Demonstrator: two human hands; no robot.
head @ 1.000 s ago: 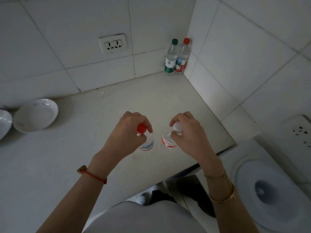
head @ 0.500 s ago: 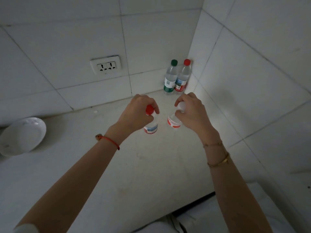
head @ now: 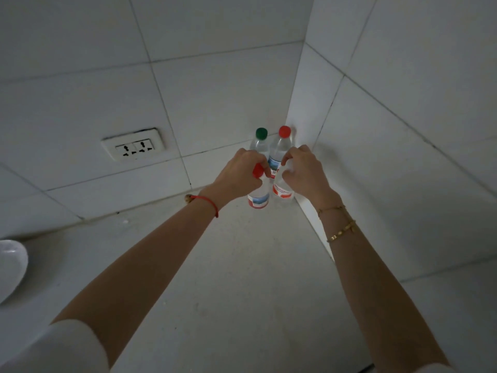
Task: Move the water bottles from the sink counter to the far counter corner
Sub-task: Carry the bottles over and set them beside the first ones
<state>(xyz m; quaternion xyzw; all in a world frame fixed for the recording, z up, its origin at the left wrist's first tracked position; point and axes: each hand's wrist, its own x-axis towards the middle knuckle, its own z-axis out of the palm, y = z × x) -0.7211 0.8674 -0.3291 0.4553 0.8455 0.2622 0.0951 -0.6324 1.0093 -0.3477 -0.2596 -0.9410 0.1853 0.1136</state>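
Gripping two clear plastic bottles by their necks, our left hand [head: 239,173] clasps the red-capped bottle [head: 258,198] and our right hand [head: 304,173] the white-capped bottle [head: 282,191], both low at the speckled pale bench [head: 242,278] corner, before two standing bottles [head: 271,146] against glossy white tiles [head: 215,90].

Two held bottles [head: 270,196] stand side by side before two corner bottles [head: 271,146]; socket [head: 133,147] left.

- Both hands [head: 242,175] [head: 304,170] have been pushed further out, right into the corner
- The two held bottles [head: 258,199] [head: 282,189] are now parked just in front of the green-cap [head: 261,142] and red-cap [head: 282,146] ones
- The bowl [head: 10,265] has been nearly cut out of view
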